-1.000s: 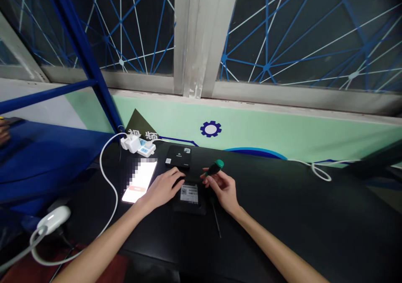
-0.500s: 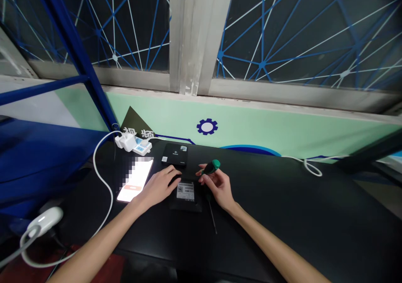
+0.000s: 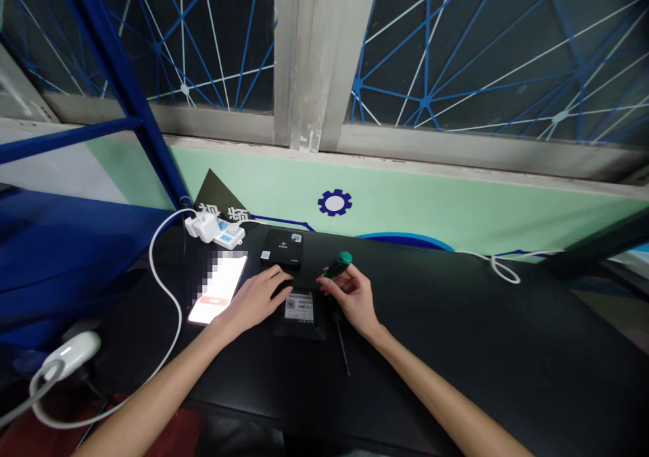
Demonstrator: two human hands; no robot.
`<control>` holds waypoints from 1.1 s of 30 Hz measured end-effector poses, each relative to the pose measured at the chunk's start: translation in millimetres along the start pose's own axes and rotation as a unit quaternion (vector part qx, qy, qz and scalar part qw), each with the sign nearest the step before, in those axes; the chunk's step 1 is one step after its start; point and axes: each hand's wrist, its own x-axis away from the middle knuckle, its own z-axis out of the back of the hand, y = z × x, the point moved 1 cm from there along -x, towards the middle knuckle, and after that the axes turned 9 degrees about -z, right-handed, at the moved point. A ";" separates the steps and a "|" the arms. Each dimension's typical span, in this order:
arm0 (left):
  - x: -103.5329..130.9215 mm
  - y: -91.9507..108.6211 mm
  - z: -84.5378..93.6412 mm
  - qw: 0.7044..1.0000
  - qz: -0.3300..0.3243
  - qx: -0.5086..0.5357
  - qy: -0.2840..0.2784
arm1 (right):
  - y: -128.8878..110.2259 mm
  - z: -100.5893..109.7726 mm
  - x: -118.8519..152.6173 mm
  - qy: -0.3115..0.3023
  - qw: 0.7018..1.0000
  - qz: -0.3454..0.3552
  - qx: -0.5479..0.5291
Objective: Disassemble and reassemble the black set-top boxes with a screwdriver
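Note:
My left hand (image 3: 259, 296) rests at the upper left corner of a black box-shaped device (image 3: 299, 332), fingers stretched and the thumb apart from them. A white printed label (image 3: 299, 307) with a square code covers part of the device's upper face. In the fingers of my right hand (image 3: 353, 299) is a screwdriver with a green and black handle (image 3: 341, 263), tilted over the far right part of the device. Its tip cannot be made out. Right of the device lies a thin metal shaft (image 3: 343, 349), its upper end hidden beneath my right hand.
A flat black box (image 3: 282, 248) with small stickers lies behind the device. On the left are a lit phone (image 3: 219, 291), a white power strip (image 3: 229, 234) with plugs, and a white cable (image 3: 175, 301). Another white cable (image 3: 505, 276) loops at the back right, against the wall.
The screwdriver's handle has swung slightly left and stands a little more upright in my right hand. My left hand and the device hold their places.

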 end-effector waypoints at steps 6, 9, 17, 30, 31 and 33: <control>0.9 -0.4 -1.2 1.000 -0.001 -0.006 0.002 | -1.0 -0.6 3.9 -0.038 0.999 0.005 -0.033; 0.9 -0.5 -1.5 1.000 0.002 -0.008 -0.001 | -1.6 -1.3 5.7 -0.046 0.998 0.008 -0.032; 1.3 -0.3 -0.6 1.000 0.001 -0.006 0.000 | 4.0 -1.8 0.2 -0.036 0.999 0.003 0.017; 1.7 -1.1 -3.0 1.000 0.007 -0.011 -0.006 | 9.2 -2.0 -1.5 0.010 0.998 0.010 0.057; 1.6 -1.2 -3.1 1.000 0.006 -0.011 -0.006 | 9.6 -1.9 -1.6 0.012 0.998 0.012 0.059; 1.4 -1.3 -3.0 1.000 0.006 -0.012 -0.005 | 10.1 -1.9 -1.9 0.014 0.998 0.014 0.060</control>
